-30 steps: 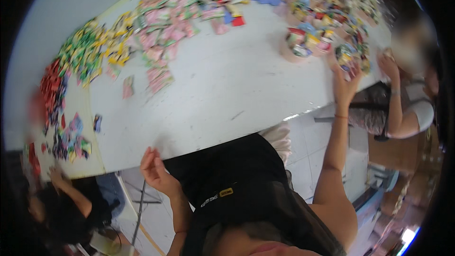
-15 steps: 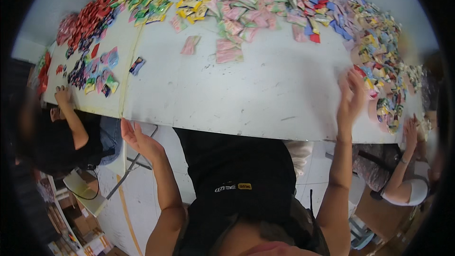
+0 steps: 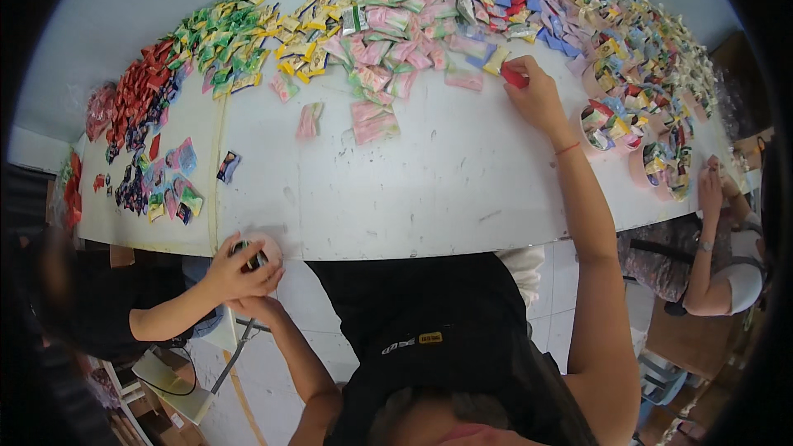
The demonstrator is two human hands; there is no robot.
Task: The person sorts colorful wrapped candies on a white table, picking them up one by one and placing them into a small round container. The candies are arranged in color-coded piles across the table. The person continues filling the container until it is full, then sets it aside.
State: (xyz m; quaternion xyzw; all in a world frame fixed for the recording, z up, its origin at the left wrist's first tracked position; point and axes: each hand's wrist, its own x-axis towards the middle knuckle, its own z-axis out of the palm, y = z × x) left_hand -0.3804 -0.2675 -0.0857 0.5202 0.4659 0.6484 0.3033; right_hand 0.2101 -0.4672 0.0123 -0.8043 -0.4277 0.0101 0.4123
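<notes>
At the back right of the table, my right hand point(image 3: 537, 99) has its fingers closed on a small red packet point(image 3: 514, 76), beside a yellow packet point(image 3: 497, 59). My left hand point(image 3: 258, 307) is at the table's front edge, left of my body. A co-worker's hand point(image 3: 235, 271) lies over it and grips a pale pink cup point(image 3: 271, 252) with something dark inside. Most of my left fingers are hidden behind that hand and cup, so their grip does not show.
Heaps of red, green, yellow and pink packets point(image 3: 388, 25) line the far side. Filled pink cups point(image 3: 591, 128) crowd the right end. A second person's hands point(image 3: 710, 186) are at the far right. Several dark and pastel packets point(image 3: 178, 186) lie at the left.
My right hand has gone from the cups at the right to the back heap and closed on a red packet. A co-worker's hand with a cup has come to my left hand.
</notes>
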